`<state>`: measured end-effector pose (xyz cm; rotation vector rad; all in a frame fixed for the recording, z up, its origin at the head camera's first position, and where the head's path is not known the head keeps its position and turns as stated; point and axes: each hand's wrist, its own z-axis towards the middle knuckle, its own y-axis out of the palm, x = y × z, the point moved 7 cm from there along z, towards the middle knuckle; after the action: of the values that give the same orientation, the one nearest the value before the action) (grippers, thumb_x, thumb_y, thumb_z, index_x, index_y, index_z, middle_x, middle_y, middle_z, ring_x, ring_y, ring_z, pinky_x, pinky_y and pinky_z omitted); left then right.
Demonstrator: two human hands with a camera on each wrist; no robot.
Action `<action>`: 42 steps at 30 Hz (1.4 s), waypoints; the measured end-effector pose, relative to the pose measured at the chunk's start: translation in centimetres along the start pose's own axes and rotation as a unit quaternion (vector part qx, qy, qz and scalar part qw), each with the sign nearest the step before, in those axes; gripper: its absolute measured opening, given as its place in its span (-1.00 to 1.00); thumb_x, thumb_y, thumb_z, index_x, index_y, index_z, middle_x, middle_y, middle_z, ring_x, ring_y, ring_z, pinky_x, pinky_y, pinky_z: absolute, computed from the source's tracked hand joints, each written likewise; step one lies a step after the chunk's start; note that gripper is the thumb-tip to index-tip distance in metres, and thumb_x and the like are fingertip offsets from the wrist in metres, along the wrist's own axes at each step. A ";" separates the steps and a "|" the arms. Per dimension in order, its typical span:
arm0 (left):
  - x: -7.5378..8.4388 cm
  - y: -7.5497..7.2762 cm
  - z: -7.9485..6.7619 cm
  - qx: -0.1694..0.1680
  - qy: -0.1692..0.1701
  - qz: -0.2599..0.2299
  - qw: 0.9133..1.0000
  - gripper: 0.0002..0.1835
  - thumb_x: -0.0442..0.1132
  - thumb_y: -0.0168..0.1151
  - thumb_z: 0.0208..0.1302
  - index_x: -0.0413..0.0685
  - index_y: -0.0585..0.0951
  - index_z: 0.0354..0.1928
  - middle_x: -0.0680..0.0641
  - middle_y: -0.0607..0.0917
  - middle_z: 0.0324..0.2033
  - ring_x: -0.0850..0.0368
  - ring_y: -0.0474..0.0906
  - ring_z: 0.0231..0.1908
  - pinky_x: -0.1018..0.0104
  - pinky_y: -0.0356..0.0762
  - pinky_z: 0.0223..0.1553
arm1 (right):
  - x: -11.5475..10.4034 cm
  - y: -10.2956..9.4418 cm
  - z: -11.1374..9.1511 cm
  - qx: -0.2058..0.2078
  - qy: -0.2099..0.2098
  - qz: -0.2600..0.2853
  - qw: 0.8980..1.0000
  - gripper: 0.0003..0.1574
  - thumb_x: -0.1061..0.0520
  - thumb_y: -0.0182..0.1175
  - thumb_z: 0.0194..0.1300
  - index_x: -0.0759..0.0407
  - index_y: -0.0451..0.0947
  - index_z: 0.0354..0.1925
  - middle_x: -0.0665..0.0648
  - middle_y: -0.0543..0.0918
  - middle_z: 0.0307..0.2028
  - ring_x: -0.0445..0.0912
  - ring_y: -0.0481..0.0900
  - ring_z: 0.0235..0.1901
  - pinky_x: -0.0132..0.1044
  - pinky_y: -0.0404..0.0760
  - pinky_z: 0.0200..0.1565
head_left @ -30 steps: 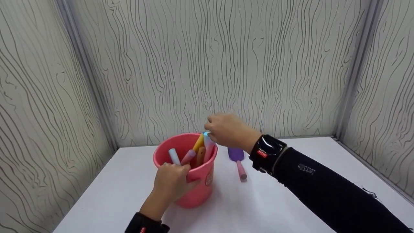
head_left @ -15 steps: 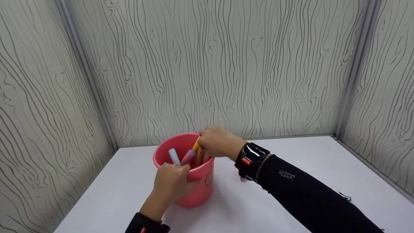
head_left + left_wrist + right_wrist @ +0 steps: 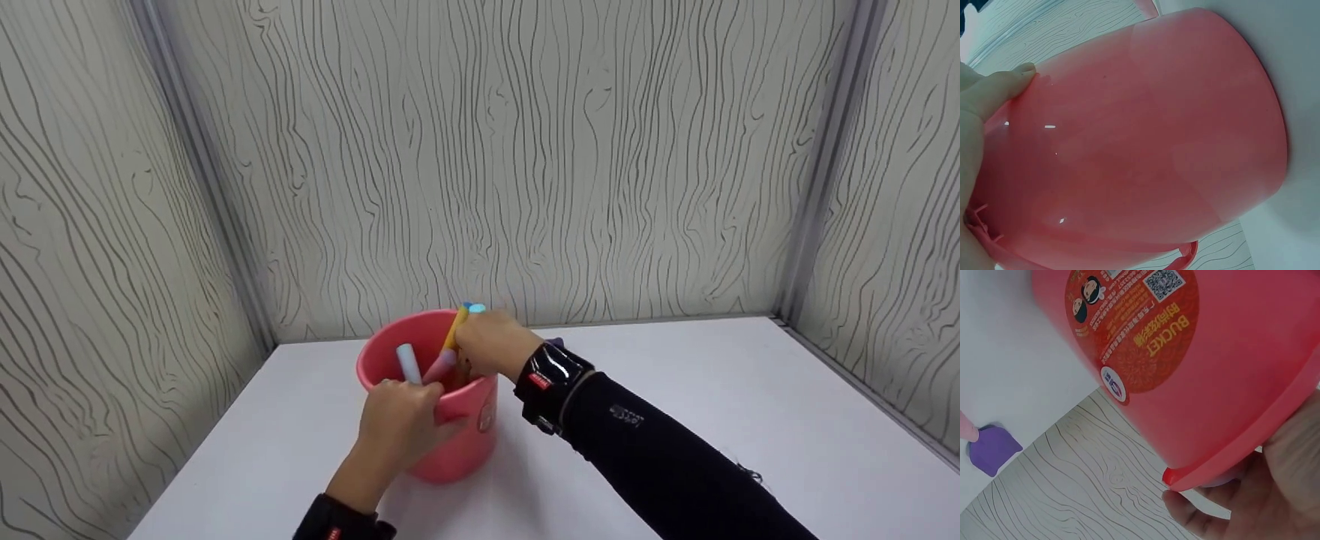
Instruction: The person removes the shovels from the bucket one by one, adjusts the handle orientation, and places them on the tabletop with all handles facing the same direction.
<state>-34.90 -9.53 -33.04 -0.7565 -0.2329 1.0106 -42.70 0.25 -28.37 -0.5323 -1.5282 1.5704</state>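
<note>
"What's nearest?"
"The left hand (image 3: 397,416), gripping the bucket's (image 3: 454,459) near rim."
"And the right hand (image 3: 496,343)?"
"Over the right rim; I can't tell its grip."
"The yellow rod (image 3: 454,330)?"
"In the bucket, slanting up rightward, just beside the right hand, the nearer one. A purple scoop (image 3: 994,449) lies beyond."

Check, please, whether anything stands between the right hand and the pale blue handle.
Yes: in the head view, the yellow handle and pink handle stand between the right hand and pale blue handle in the bucket.
</note>
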 end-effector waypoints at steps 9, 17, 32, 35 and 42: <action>0.0 0.1 0.0 0.001 0.002 0.007 1.000 -0.54 0.11 0.75 -0.05 0.00 0.66 -0.48 0.05 0.61 -0.70 0.13 0.57 -0.69 0.30 0.69 -0.49 | -0.6 -0.7 0.1 -0.044 -0.015 -0.185 0.982 -0.69 -0.14 0.44 0.39 0.06 0.71 -0.21 -0.01 0.64 -0.39 -0.15 0.56 -0.42 -0.26 0.77 -0.22; -0.1 0.3 0.0 -0.020 -0.007 0.011 1.000 -0.56 0.11 0.74 -0.04 0.02 0.66 -0.47 0.07 0.64 -0.69 0.15 0.58 -0.68 0.29 0.71 -0.46 | 0.0 -3.0 -2.1 -0.049 -0.075 -0.262 0.961 -0.71 -0.09 0.37 0.49 0.06 0.68 -0.29 -0.02 0.57 -0.50 -0.16 0.43 -0.54 -0.38 0.67 -0.38; -0.2 0.4 -0.1 -0.016 -0.004 0.010 1.000 -0.54 0.12 0.74 -0.05 0.01 0.65 -0.49 0.07 0.60 -0.71 0.17 0.52 -0.71 0.30 0.71 -0.46 | 0.9 -4.8 -4.9 -0.129 -0.094 -0.277 0.947 -0.80 0.02 0.27 0.58 0.03 0.64 -0.25 -0.01 0.47 -0.47 -0.15 0.37 -0.48 -0.41 0.60 -0.33; -0.2 0.4 0.0 -0.014 -0.004 0.007 1.000 -0.56 0.11 0.74 -0.03 0.00 0.67 -0.46 0.07 0.61 -0.70 0.17 0.53 -0.71 0.30 0.71 -0.45 | 1.0 -5.1 -5.2 -0.130 -0.088 -0.268 0.951 -0.71 -0.03 0.25 0.59 0.02 0.60 -0.32 -0.02 0.40 -0.52 -0.16 0.31 -0.51 -0.41 0.53 -0.38; -0.2 0.6 0.1 -0.031 -0.008 0.015 0.999 -0.56 0.13 0.72 -0.01 0.02 0.66 -0.49 0.08 0.60 -0.71 0.18 0.49 -0.72 0.31 0.69 -0.48 | 2.1 -5.8 -6.5 -0.174 -0.079 -0.114 0.975 -0.76 0.08 0.21 0.61 -0.01 0.74 0.11 -0.01 0.76 -0.19 -0.08 0.66 -0.20 -0.22 0.68 -0.03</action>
<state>-35.46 -9.41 -33.35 -0.8112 -0.2690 1.0414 -37.11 5.09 -23.33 -0.4098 -1.9300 1.1990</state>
